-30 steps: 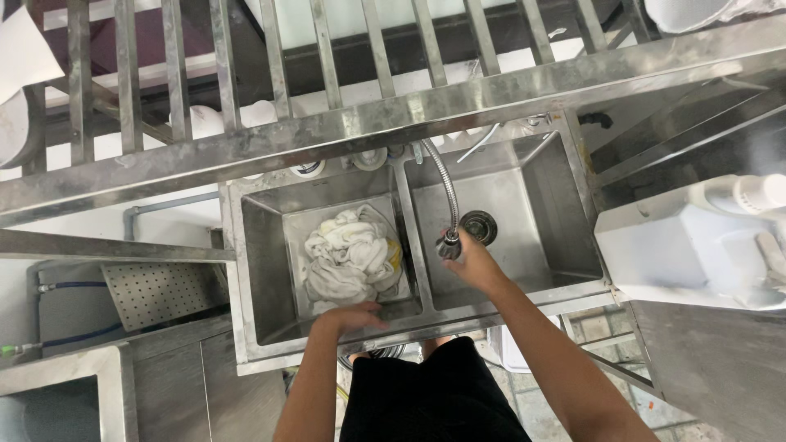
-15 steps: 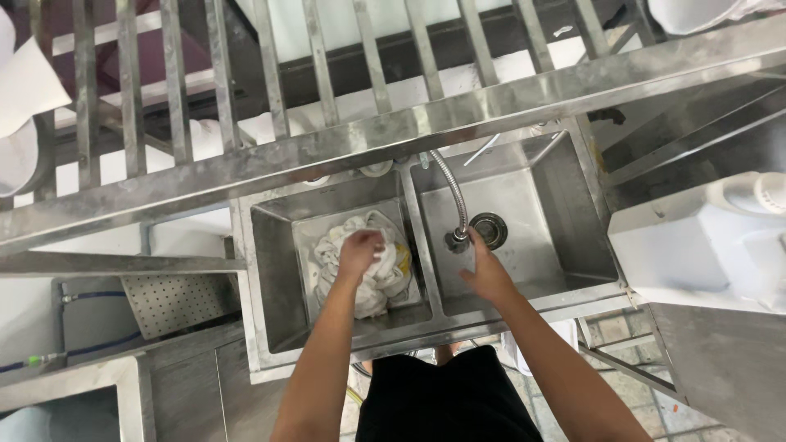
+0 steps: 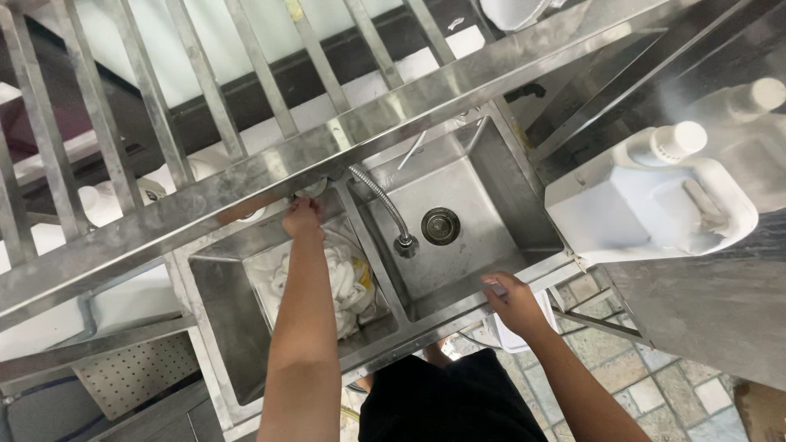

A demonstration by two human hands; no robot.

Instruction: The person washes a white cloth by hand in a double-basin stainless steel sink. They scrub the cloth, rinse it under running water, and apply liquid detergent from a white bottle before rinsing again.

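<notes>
I look down on a steel double sink [image 3: 458, 308]. My left hand [image 3: 303, 218] reaches to the back wall of the left basin, by the tap fittings under the steel shelf; whether it grips a fitting is hidden. White cloth with a yellow patch [image 3: 352, 282] lies in the left basin under my forearm. A flexible metal faucet hose [image 3: 385, 206] bends over the divider, its nozzle above the right basin near the round drain [image 3: 440, 226]. My right hand [image 3: 512, 301] rests on the sink's front rim, fingers curled over the edge.
A slatted steel shelf [image 3: 270, 168] spans above the sink. A large white plastic jug [image 3: 647, 200] lies on the steel counter at the right. A perforated metal tray [image 3: 135, 372] sits low at the left. Tiled floor shows at the bottom right.
My left hand has gone from the cloth in the left basin up to the back wall by the tap. My right hand has left the faucet nozzle and come back to the front rim.
</notes>
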